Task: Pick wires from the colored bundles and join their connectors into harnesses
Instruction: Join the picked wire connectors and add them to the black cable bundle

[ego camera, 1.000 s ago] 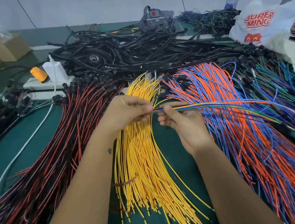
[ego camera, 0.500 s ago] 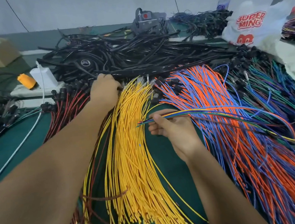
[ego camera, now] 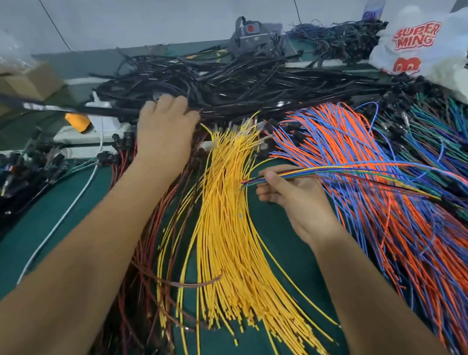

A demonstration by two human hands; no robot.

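My right hand (ego camera: 294, 197) pinches a thin bunch of mixed-colour wires (ego camera: 348, 171) near its left end; the bunch trails right over the orange-and-blue bundle (ego camera: 371, 207). My left hand (ego camera: 164, 126) reaches far forward, its fingers curled over the black cable pile (ego camera: 247, 82). It seems to grip a black cable (ego camera: 60, 109) that stretches blurred to the left. The yellow bundle (ego camera: 226, 234) fans out between my arms. The red-and-black bundle (ego camera: 144, 236) lies mostly hidden under my left forearm.
Green-and-blue wires (ego camera: 436, 137) lie at the right, below a white plastic bag (ego camera: 419, 42). A power strip with an orange plug (ego camera: 79, 121) and a white cord (ego camera: 61, 220) sit at the left, with cardboard boxes (ego camera: 7, 89) behind. The table has a green mat (ego camera: 12, 242).
My left hand let go of the mixed wire bunch, moved forward past the red-and-black connectors and now sits on the black cable pile. A blurred black cable appeared at the left. My right hand stayed put.
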